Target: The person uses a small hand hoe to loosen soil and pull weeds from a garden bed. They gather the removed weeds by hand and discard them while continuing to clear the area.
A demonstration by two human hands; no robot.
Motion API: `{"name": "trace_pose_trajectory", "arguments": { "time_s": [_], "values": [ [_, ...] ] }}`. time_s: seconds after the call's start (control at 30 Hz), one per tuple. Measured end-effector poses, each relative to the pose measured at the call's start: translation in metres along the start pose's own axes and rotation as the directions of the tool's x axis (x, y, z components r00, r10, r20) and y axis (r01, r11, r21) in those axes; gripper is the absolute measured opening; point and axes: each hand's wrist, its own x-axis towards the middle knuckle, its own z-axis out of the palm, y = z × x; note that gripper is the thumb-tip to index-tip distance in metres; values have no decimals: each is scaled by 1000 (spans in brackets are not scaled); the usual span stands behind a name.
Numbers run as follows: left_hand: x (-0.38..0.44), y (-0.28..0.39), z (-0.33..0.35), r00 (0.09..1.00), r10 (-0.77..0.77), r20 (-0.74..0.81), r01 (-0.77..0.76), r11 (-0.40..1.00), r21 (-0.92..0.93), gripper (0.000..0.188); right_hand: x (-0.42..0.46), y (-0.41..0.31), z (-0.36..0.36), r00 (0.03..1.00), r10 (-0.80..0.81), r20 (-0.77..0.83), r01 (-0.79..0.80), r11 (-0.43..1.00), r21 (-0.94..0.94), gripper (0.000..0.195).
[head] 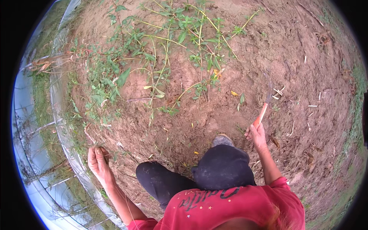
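My right hand [258, 137] is closed around the orange handle of a sickle [261, 116], whose thin curved blade points away from me over bare soil. At the left, my left hand [99, 161] has its fingers bent together beside the flowering weeds [105, 89]; whether a stem is between them cannot be told. Green trailing weeds [201, 43] with long pale stems spread over the ground in front of me. A small leafy sprig [241, 100] lies on the soil left of the blade.
Plastic sheeting [61, 129] and a framed film wall [26, 115] run along the left side. Broken pale stalks [279, 92] lie near the blade. My bent knees [224, 166] and one shoe [222, 140] are close below. Low green growth [356, 106] edges the far right.
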Motion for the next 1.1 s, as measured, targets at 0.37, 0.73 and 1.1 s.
{"name": "trace_pose_trajectory", "arguments": {
  "time_s": [0.37, 0.73, 1.1],
  "values": [
    [57, -164, 127, 954, 231, 190, -297, 802, 518, 12, 6, -5, 15, 991, 120, 56, -119, 993, -20, 13],
    [118, -151, 228, 971, -85, 222, -115, 651, 750, 40, 8, 10, -1, 999, 36, -6, -36, 999, -21, 10],
    [118, -25, 54, 950, 243, 197, -312, 780, 542, 19, 3, 9, 1, 999, 37, 8, -38, 999, 21, 11]
  ]
}}
